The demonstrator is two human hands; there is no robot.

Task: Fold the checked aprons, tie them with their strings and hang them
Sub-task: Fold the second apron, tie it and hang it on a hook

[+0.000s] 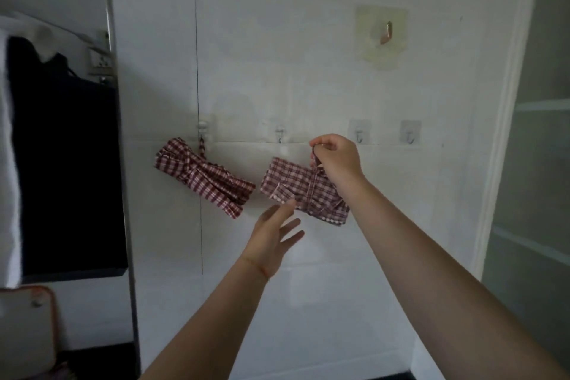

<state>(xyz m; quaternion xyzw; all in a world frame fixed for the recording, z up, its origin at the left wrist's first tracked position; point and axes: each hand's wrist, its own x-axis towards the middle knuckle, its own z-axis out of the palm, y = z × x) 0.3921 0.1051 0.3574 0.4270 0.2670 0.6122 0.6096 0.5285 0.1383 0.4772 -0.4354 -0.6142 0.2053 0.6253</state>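
Two folded red-and-white checked aprons are in front of a white tiled wall. The left apron bundle [205, 177] hangs by its string from the leftmost hook [202, 127]. My right hand [337, 157] pinches the string loop of the second apron bundle [300, 188], holding it up just right of the second hook [280, 132]. My left hand [273, 237] is open below that bundle, fingers spread, fingertips touching its lower edge.
Two more small hooks [359, 134] [409, 134] sit on the wall to the right, and a larger adhesive hook [385, 32] is higher up. A dark cloth [61, 163] hangs at the left. Shelves [536, 163] stand at the right.
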